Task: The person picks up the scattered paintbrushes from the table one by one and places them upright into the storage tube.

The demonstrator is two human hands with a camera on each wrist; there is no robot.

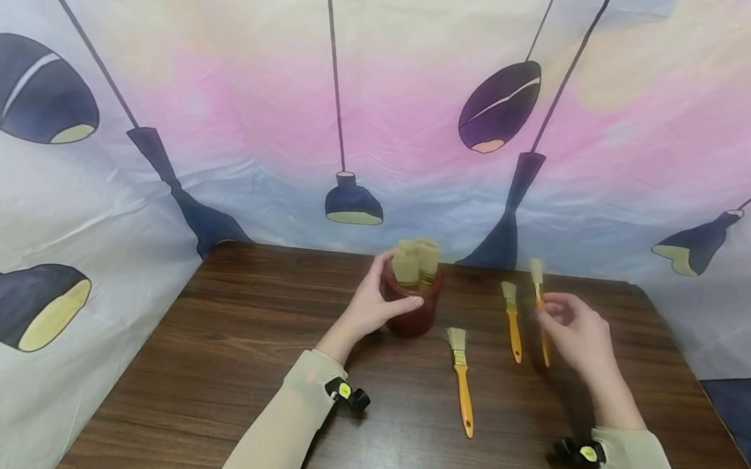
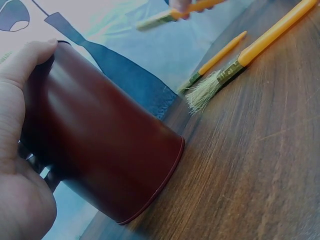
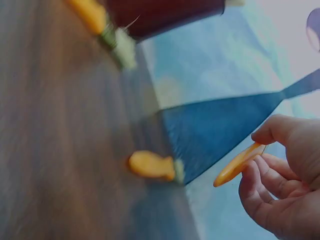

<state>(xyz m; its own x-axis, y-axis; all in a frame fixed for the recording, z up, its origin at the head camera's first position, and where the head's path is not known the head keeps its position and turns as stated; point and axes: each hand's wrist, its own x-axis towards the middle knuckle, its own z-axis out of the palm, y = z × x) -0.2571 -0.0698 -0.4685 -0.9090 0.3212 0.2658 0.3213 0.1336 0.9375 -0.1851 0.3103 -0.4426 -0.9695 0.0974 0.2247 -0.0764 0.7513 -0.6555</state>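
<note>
A dark red cup (image 1: 411,315) stands upright on the table with several bristle-up paintbrushes (image 1: 416,260) in it. My left hand (image 1: 371,300) grips this cup around its side, thumb at the rim; the left wrist view shows the cup's smooth wall (image 2: 107,135) close up. Off to the right, my right hand (image 1: 578,329) pinches one paintbrush (image 1: 545,338) by its orange handle, bristles up and raised off the table. Two more paintbrushes lie on the table between the hands: a nearer one (image 1: 463,390) and a farther one (image 1: 513,325).
The brown wooden table (image 1: 225,376) ends at the back against a cloth backdrop (image 1: 409,107) printed with hanging lamps. A small camera is strapped to each wrist, over light sleeves (image 1: 300,409).
</note>
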